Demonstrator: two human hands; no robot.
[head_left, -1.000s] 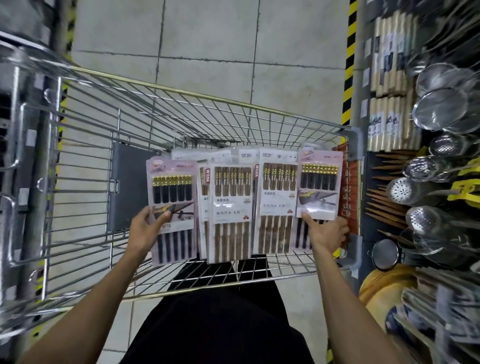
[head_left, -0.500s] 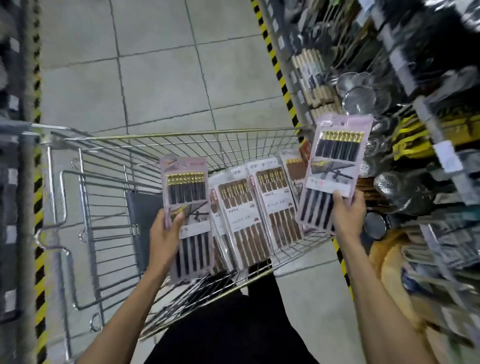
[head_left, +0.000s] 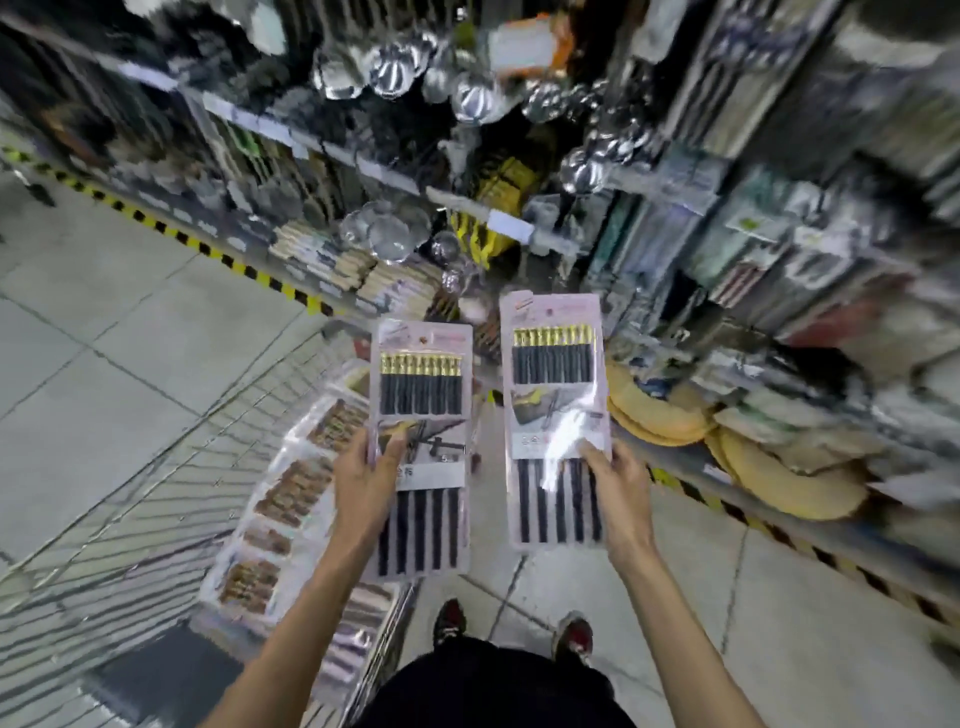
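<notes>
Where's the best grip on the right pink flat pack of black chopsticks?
Pinch the right pink flat pack of black chopsticks at its lower right edge, coming from below, thumb in front, as the right hand does. It is thin, flat and upright, so an edge pinch leaves its top end free.

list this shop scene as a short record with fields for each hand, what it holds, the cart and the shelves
place: shop aisle, tiled floor
left hand: grips left pack of black chopsticks at its left edge, thumb on the front
right hand: grips right pack of black chopsticks at its right edge
packs: upright, side by side, apart, gold ends up
shopping cart: at the left, blurred, holds brown chopstick packs
shelves: steel utensils hanging, yellow round mats lower down
</notes>
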